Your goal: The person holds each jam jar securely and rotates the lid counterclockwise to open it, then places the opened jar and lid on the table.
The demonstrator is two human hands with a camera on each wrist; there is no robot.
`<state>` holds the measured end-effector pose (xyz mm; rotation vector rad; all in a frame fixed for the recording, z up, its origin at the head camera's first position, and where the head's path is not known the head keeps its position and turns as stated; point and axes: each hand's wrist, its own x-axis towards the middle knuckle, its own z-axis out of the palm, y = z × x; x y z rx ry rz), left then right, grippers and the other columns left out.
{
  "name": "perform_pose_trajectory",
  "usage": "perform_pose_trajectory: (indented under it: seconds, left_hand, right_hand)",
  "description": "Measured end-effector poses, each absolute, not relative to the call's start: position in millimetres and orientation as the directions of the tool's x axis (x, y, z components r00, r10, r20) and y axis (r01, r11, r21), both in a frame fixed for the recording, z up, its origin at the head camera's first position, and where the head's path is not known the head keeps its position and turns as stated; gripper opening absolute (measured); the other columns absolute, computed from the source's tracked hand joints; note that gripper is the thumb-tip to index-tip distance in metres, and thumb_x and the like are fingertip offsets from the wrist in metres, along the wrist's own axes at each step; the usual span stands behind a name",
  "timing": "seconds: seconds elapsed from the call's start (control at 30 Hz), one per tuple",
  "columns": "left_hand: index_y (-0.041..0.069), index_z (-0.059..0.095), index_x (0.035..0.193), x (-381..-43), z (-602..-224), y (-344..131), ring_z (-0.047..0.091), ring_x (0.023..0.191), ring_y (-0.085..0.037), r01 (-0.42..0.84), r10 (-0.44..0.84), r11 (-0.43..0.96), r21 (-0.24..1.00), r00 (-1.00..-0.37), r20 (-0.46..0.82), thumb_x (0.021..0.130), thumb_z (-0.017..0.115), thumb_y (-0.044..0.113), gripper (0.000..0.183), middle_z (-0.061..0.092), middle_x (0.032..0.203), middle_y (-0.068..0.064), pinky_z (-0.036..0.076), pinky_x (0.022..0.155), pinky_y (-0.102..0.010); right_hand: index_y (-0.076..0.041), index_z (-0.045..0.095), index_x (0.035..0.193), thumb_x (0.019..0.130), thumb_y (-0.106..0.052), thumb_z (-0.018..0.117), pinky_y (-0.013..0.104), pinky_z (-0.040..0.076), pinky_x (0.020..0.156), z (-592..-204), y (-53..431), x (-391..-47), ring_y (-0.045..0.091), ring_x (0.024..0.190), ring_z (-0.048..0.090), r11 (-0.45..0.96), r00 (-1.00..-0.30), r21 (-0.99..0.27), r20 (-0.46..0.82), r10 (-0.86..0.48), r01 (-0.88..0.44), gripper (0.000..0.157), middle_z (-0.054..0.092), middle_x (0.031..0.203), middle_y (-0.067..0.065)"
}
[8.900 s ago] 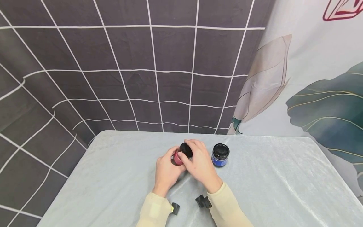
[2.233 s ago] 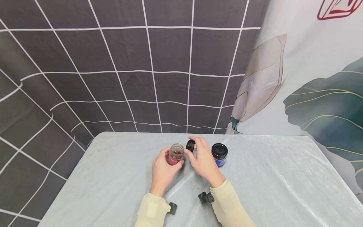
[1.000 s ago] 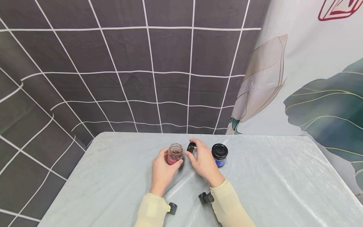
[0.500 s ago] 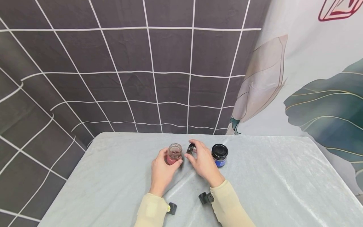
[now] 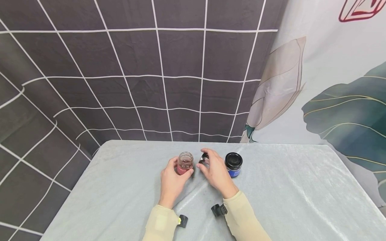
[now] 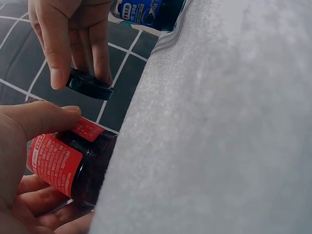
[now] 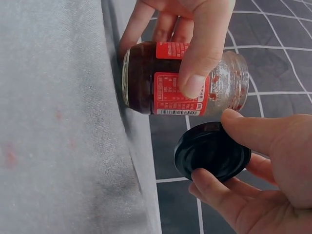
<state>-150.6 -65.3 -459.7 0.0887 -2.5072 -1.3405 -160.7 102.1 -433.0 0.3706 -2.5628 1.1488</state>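
Observation:
A lidless glass jar with a red label (image 5: 185, 160) stands upright near the back of the table. My left hand (image 5: 172, 182) grips it, thumb on one side and fingers round the other. Dark contents fill its lower part, and red bits cling inside the neck in the right wrist view. Just right of the jar, my right hand (image 5: 218, 174) pinches a black jar lid (image 7: 209, 151) by its edge, tilted on its side and apart from the rim. Beyond the right hand stands a jar with a blue label (image 5: 233, 164), its black lid on.
A pale grey cloth covers the table (image 5: 286, 194). Behind it hangs a dark curtain with white grid lines (image 5: 135, 90), and a white leaf-patterned curtain (image 5: 325, 83) is at the right. Small black wrist devices sit at both cuffs.
Earliest, both hands were on the red-label jar with its black lid on. The lid came off into my right hand. Lately the jar has shifted slightly left and the lid has turned a little.

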Motion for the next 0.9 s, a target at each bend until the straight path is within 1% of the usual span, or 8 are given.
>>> perform_pose_trajectory:
  seconds: [0.27, 0.47, 0.63, 0.9]
  left_hand:
    - [0.006, 0.062, 0.126, -150.2, -458.7, -65.8, 0.067, 0.111, -0.03, 0.073, -0.193, 0.566, 0.821, -0.957, 0.218, 0.074, 0.089, 0.027, 0.062, 0.072, 0.116, -0.014, 0.051, 0.094, -0.047]
    - [0.006, 0.061, 0.128, -151.1, -458.5, -65.9, 0.066, 0.113, -0.031, 0.063, -0.192, 0.575, 0.815, -0.959, 0.21, 0.075, 0.089, 0.028, 0.064, 0.071, 0.118, -0.015, 0.051, 0.094, -0.048]
    - [0.006, 0.061, 0.128, -151.8, -459.5, -66.1, 0.067, 0.113, -0.03, 0.064, -0.189, 0.574, 0.816, -0.959, 0.209, 0.075, 0.089, 0.027, 0.064, 0.071, 0.118, -0.013, 0.051, 0.094, -0.047]
    - [0.007, 0.061, 0.128, -151.6, -459.6, -66.8, 0.066, 0.113, -0.03, 0.064, -0.192, 0.577, 0.814, -0.959, 0.211, 0.074, 0.089, 0.027, 0.064, 0.071, 0.118, -0.012, 0.051, 0.093, -0.048]
  right_hand:
    - [0.001, 0.059, 0.127, 0.083, -0.007, 0.082, 0.039, 0.057, 0.085, -435.4, 101.1, -161.4, 0.026, 0.092, 0.073, 0.642, -0.924, -0.681, 0.363, -0.122, -0.353, 0.051, 0.062, 0.12, 0.019]
    - [0.001, 0.059, 0.128, 0.083, -0.01, 0.083, 0.042, 0.055, 0.088, -436.3, 101.4, -161.7, 0.026, 0.091, 0.072, 0.651, -0.922, -0.67, 0.363, -0.131, -0.356, 0.053, 0.062, 0.119, 0.019]
    - [0.002, 0.058, 0.129, 0.083, -0.011, 0.083, 0.042, 0.054, 0.088, -437.6, 101.3, -162.4, 0.025, 0.09, 0.072, 0.656, -0.922, -0.663, 0.361, -0.141, -0.36, 0.054, 0.061, 0.119, 0.019]
    - [0.003, 0.059, 0.128, 0.082, -0.008, 0.083, 0.042, 0.055, 0.086, -440.3, 100.9, -163.3, 0.026, 0.091, 0.07, 0.662, -0.918, -0.654, 0.369, -0.143, -0.366, 0.052, 0.061, 0.118, 0.018]
